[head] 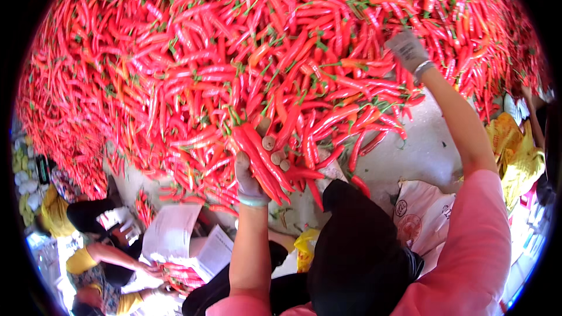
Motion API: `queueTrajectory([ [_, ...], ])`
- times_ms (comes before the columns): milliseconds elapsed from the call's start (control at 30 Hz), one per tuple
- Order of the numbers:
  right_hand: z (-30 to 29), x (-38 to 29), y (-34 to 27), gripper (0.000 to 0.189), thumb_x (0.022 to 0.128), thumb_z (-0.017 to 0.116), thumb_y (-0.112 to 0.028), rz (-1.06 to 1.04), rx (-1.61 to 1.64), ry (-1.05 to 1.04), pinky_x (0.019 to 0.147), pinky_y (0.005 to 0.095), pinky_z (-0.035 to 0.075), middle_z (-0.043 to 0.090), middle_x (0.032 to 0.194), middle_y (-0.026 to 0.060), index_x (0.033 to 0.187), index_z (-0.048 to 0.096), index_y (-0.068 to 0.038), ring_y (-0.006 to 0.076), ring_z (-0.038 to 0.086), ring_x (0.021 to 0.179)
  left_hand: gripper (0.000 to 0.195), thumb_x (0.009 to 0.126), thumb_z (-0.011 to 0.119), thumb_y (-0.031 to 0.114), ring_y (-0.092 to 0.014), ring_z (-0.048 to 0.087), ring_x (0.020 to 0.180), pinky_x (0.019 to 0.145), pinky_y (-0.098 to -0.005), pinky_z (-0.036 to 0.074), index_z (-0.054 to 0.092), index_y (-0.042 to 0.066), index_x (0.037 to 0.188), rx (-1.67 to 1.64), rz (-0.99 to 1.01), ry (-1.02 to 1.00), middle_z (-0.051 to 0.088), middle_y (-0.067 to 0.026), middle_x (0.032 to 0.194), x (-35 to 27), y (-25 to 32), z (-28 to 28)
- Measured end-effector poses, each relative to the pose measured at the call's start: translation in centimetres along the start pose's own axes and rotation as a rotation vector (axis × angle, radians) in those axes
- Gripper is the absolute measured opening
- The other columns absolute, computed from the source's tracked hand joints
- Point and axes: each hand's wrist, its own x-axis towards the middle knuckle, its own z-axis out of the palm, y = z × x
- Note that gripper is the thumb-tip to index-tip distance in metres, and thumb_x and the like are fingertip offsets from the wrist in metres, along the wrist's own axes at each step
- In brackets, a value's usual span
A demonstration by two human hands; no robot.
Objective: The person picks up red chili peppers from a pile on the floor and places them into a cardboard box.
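Observation:
A large heap of red chili peppers point(193, 74) with green stems fills the upper part of the head view. My left hand point(259, 171), in a pale glove with worn fingertips, holds a few long red chili peppers point(260, 153), their stems pointing up and away from me. At the right, my right hand point(407, 48), in a pale glove with dark print, touches the heap. It is slightly blurred, its fingers are mostly hidden, and whether it grips a pepper cannot be told.
Loose peppers lie on the grey floor point(421, 140) near my knees. A printed white sack point(421, 215) and a yellow plastic bag point(306, 248) lie close to me. At lower left, a co-worker point(109, 259) handles peppers beside an open box point(171, 230). Yellow sacks point(518, 153) stand at right.

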Motion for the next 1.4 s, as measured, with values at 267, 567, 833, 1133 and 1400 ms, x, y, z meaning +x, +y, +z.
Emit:
queueTrajectory([
  [267,-14.8,-10.5,-8.0,0.033,0.072,0.058,-0.014,0.128,0.986,0.362,0.08,0.0383,0.047,0.059,0.107,0.0129,0.104,0.06,-0.009,0.029,0.059,0.093,0.076,0.079,0.063,0.038,-0.02,0.052,0.079,0.073,-0.0375,0.049,0.023,0.008,0.137,-0.153,-0.032,-0.055,0.048,-0.0027,0.098,-1.5,-0.3,0.2],
  [567,-15.1,-10.0,-26.2,0.041,0.057,0.057,-0.011,-0.516,0.981,0.721,0.096,0.0422,0.034,0.055,0.092,0.0068,0.098,0.057,-0.01,0.0242,0.052,0.096,0.072,0.078,0.066,0.032,-0.016,0.049,0.072,0.062,-0.0276,0.045,0.026,0.007,0.133,0.131,-0.049,0.073,0.049,-0.0045,0.107,-6.0,-0.7,-0.2],
  [833,-16.5,-10.8,-26.2,0.031,0.062,0.054,-0.009,-0.289,0.957,0.734,0.099,0.0411,0.03,0.057,0.092,0.0021,0.091,0.06,-0.015,0.0201,0.052,0.098,0.076,0.074,0.069,0.031,-0.018,0.052,0.071,0.06,-0.0308,0.047,0.027,0.005,0.132,0.07,0.023,0.048,0.05,-0.0059,0.11,-5.8,-0.7,-1.3],
  [1133,-17.6,-10.5,-23.7,0.031,0.064,0.055,-0.012,-0.528,0.931,0.538,0.098,0.0412,0.032,0.058,0.098,0.0025,0.094,0.06,-0.017,0.0206,0.051,0.102,0.087,0.063,0.076,0.021,-0.027,0.061,0.072,0.056,-0.0378,0.052,0.026,0.006,0.133,0.132,-0.142,-0.086,0.054,-0.0132,0.106,-7.1,2.8,-0.1],
  [1400,-13.1,-14.6,-23.3,0.035,0.068,0.061,-0.008,-0.194,1.278,0.594,0.073,0.0348,0.046,0.061,0.091,0.007,0.103,0.057,-0.01,0.0227,0.058,0.08,0.088,0.072,0.07,0.018,-0.013,0.045,0.063,0.055,-0.0282,0.045,0.015,0.013,0.14,0.135,0.061,-0.096,0.044,-0.0034,0.09,-7.7,6.2,0.2],
])
